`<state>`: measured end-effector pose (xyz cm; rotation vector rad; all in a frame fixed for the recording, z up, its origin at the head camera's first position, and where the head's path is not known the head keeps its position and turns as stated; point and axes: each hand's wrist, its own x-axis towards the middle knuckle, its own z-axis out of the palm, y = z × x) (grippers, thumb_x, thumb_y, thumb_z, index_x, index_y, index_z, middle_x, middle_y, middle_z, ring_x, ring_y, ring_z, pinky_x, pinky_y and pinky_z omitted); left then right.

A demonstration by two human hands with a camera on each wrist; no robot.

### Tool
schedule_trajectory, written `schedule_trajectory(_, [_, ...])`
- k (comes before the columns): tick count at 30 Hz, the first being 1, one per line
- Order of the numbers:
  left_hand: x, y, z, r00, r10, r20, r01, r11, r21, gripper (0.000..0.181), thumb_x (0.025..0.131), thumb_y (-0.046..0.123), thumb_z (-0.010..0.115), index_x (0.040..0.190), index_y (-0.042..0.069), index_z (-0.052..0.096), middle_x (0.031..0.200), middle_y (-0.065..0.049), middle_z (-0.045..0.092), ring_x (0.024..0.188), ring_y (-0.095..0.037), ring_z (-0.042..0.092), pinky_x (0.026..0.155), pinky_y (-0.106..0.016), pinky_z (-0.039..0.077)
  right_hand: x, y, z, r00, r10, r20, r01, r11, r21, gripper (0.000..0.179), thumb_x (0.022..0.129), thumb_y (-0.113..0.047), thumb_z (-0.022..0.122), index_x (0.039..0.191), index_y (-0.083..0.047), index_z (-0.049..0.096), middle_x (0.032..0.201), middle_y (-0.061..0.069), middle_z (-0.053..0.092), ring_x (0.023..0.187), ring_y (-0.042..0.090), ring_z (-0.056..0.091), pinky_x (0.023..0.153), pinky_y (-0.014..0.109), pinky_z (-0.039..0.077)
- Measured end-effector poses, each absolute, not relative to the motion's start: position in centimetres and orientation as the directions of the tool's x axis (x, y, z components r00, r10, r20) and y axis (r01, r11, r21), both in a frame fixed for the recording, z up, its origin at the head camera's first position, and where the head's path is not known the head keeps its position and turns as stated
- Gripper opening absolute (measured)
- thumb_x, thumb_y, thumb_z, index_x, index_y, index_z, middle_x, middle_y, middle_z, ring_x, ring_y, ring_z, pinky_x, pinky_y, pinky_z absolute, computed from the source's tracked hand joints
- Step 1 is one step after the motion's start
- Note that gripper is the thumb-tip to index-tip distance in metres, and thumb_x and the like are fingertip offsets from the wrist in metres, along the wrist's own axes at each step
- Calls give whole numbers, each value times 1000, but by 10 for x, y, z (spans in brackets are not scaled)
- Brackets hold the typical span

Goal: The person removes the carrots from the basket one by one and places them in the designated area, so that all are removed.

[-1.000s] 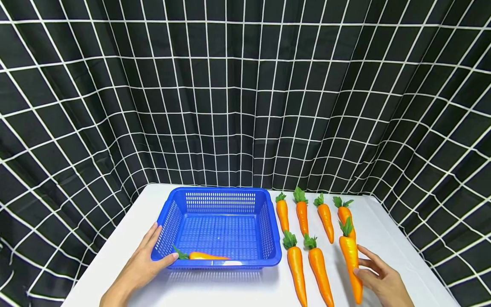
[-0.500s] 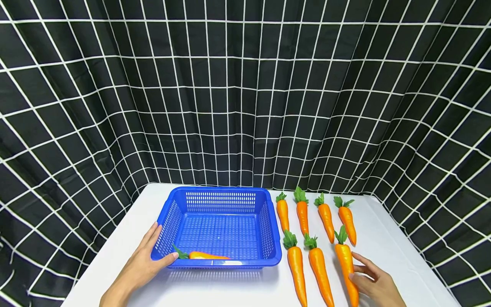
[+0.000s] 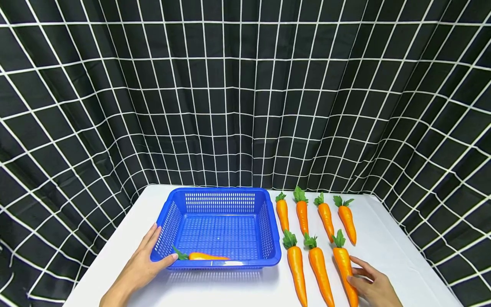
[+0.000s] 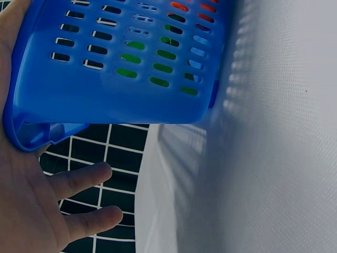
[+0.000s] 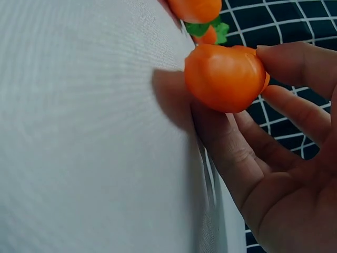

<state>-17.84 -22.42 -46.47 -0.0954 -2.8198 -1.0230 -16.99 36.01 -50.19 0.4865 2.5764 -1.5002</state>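
My left hand (image 3: 142, 264) holds the front left corner of a blue plastic basket (image 3: 249, 263), thumb over the rim and fingers along the outer side. Two straight fingers (image 4: 87, 179) stick out beyond the corner in the left wrist view. Inside the basket, one carrot (image 3: 203, 256) with green leaves lies along the front wall. My right hand (image 3: 374, 285) pinches another carrot (image 3: 341, 260) between thumb and fingers, low on its body, with its leafy top pointing away. In the right wrist view, this carrot (image 5: 226, 79) shows end-on, close over the white tablecloth.
Two more carrots, a near left one (image 3: 295, 268) and a near middle one (image 3: 320, 270), lie left of the held one. Behind them runs a back row of several carrots (image 3: 301, 217). A black curtain (image 3: 238, 106) with white grid lines encloses the white table (image 3: 199, 290).
My right hand has moved left and down with the carrot, off the back-row carrot it overlapped and into line with the front row. The left hand and basket stay put.
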Motion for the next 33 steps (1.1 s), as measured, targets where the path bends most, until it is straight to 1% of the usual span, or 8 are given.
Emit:
schedule_trajectory(7, [-178, -224, -467, -984, 14, 180, 127, 764, 633, 100, 80, 52, 73, 151, -2, 26, 157, -17, 15, 137, -49, 21, 102, -67, 23, -171, 359, -502, -934, 228, -274, 354, 488, -798, 82, 77, -29, 82, 141, 5, 42, 103, 19, 65, 93, 34, 62, 72, 41, 56])
schedule_trajectory(11, [-177, -224, -467, -984, 15, 177, 125, 767, 630, 101, 80, 53, 72, 151, -1, 25, 158, -16, 15, 137, -49, 21, 101, -67, 23, -171, 359, -502, -934, 233, -272, 356, 506, -786, 80, 78, -27, 81, 139, 7, 42, 101, 19, 64, 92, 36, 62, 71, 41, 56])
schedule_trajectory(17, [-178, -225, -466, -986, 13, 166, 116, 769, 628, 101, 80, 54, 72, 152, 0, 24, 158, -15, 14, 136, -50, 21, 101, -68, 24, -172, 359, -502, -943, 214, -254, 330, 526, -784, 77, 80, -23, 80, 138, 10, 41, 97, 18, 64, 85, 30, 63, 69, 40, 57])
schedule_trajectory(19, [-179, -225, -467, -986, 13, 167, 117, 768, 630, 101, 80, 54, 72, 151, 0, 24, 158, -15, 14, 136, -50, 21, 101, -68, 23, -172, 358, -502, -941, 225, -253, 335, 523, -784, 74, 81, -21, 79, 137, 10, 42, 96, 16, 64, 83, 28, 63, 68, 39, 57])
schedule_trajectory(24, [-179, -224, -466, -986, 12, 164, 115, 766, 632, 101, 80, 53, 72, 152, 0, 24, 158, -15, 14, 136, -49, 20, 101, -68, 23, -171, 355, -503, -945, 235, -229, 322, 534, -782, 70, 81, -16, 78, 136, 10, 43, 94, 15, 64, 79, 26, 64, 64, 38, 57])
schedule_trajectory(33, [-178, -224, -464, -988, 10, 156, 108, 767, 633, 101, 80, 54, 71, 151, 0, 24, 158, -16, 14, 136, -50, 21, 101, -68, 24, -169, 354, -499, -954, 214, -212, 295, 532, -794, 70, 82, -20, 78, 136, 10, 43, 93, 10, 64, 79, 23, 62, 63, 37, 57])
